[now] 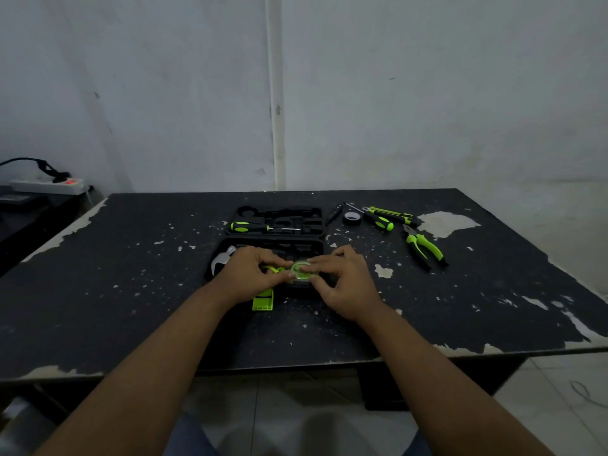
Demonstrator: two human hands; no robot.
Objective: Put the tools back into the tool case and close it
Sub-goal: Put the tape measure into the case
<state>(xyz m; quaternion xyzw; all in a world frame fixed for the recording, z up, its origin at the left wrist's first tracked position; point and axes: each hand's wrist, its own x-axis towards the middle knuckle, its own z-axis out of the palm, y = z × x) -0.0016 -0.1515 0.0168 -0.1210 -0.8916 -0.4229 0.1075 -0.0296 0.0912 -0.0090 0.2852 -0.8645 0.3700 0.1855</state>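
Nearest me, the green latch is hanging off the front edge of the open tool case, so I am keeping my wrists clear of it. Just beyond, my left hand and right hand are both pinching the round green tool, probably the tape measure, from opposite sides with curled fingertips. It is sitting over the near half of the case, to the right of the hammer already lying there. I cannot tell whether it is fully down in its recess.

To seat it well, I am judging that it wants turning until its outline matches the moulded pocket, then even pressure from both thumbs, not force on one edge.

Farther back, one screwdriver is resting in the far half. On the table to the right, the tape roll, a second screwdriver, the utility knife and the pliers are waiting outside the case.
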